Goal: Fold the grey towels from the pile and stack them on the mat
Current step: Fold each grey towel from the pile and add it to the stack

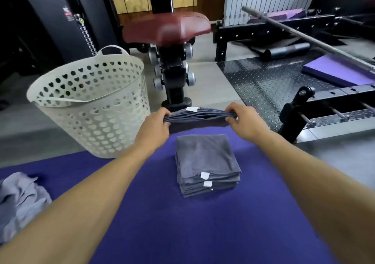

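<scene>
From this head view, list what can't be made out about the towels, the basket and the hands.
- Held towel: seen edge-on in the head view, so its fold can't be judged; both ends are covered by the left hand and right hand.
- Stack: the layers are too thin to count.
- Unfolded pile: cut off by the left edge.
- Laundry basket: its wall hides the bottom.

Soft, even indoor light, faint shadows, dim upper left corner, wide-angle edge bending, slight overall blur.
</scene>
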Action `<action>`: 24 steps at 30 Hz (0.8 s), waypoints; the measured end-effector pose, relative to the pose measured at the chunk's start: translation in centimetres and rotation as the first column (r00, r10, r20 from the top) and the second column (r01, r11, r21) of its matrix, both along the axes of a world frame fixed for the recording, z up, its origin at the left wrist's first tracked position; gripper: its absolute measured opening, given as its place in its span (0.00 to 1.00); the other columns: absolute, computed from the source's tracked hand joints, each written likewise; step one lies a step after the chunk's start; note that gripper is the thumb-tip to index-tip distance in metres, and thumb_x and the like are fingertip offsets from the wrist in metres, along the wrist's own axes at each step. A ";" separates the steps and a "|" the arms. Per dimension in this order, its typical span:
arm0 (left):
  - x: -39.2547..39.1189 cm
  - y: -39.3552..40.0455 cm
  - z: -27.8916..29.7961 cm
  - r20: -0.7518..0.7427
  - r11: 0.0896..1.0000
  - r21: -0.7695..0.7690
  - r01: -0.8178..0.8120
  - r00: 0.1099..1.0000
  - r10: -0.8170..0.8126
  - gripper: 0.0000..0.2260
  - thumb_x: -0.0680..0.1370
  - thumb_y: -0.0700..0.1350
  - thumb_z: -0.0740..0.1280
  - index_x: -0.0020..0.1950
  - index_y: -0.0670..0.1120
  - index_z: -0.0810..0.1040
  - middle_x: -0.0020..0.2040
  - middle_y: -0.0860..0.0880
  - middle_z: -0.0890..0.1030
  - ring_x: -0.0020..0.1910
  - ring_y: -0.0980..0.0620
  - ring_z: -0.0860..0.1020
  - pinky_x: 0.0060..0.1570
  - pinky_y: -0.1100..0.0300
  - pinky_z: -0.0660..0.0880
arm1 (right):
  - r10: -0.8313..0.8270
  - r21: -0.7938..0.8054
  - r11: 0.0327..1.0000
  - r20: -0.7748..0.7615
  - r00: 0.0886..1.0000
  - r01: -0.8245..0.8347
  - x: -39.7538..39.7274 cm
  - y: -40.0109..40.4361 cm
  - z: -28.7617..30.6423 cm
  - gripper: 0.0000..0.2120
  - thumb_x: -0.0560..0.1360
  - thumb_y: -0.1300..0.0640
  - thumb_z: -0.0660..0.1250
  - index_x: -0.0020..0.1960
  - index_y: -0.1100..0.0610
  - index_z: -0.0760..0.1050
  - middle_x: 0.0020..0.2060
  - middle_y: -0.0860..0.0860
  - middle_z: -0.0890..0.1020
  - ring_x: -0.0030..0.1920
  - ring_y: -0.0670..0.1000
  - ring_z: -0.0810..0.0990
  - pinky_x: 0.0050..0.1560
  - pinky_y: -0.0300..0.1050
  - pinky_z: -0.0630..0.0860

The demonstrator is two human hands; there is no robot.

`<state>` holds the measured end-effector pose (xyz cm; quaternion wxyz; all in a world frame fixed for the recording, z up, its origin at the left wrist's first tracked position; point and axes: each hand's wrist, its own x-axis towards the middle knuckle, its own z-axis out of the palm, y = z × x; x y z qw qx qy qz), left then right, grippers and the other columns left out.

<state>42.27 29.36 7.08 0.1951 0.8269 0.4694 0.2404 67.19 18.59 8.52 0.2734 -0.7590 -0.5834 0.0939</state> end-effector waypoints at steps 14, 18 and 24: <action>0.0 -7.6 -22.8 -0.324 0.978 0.017 0.207 0.927 -0.191 0.22 0.81 0.37 0.63 0.75 0.39 0.67 0.77 0.46 0.66 0.77 0.47 0.61 0.73 0.59 0.57 | 0.084 -0.083 0.994 0.231 0.969 -0.066 0.7 -7.6 -25.1 0.29 0.66 0.73 0.68 0.66 0.61 0.75 0.67 0.56 0.77 0.64 0.59 0.78 0.54 0.55 0.80; -0.3 -8.4 -24.2 -0.508 0.960 0.061 0.274 0.836 -0.206 0.30 0.76 0.34 0.61 0.78 0.35 0.56 0.79 0.40 0.58 0.79 0.41 0.55 0.76 0.49 0.58 | 0.150 -0.166 0.981 0.325 0.934 -0.100 -0.1 -9.1 -26.5 0.43 0.59 0.74 0.68 0.74 0.64 0.66 0.74 0.59 0.68 0.72 0.61 0.69 0.65 0.55 0.75; -0.3 -7.9 -23.4 -0.571 0.951 0.107 0.291 0.801 -0.181 0.27 0.79 0.47 0.51 0.77 0.38 0.60 0.79 0.43 0.60 0.78 0.44 0.58 0.77 0.50 0.50 | 0.194 -0.173 0.976 0.407 0.893 -0.134 -0.5 -8.1 -25.0 0.37 0.66 0.62 0.60 0.76 0.63 0.62 0.76 0.58 0.63 0.77 0.58 0.61 0.75 0.57 0.60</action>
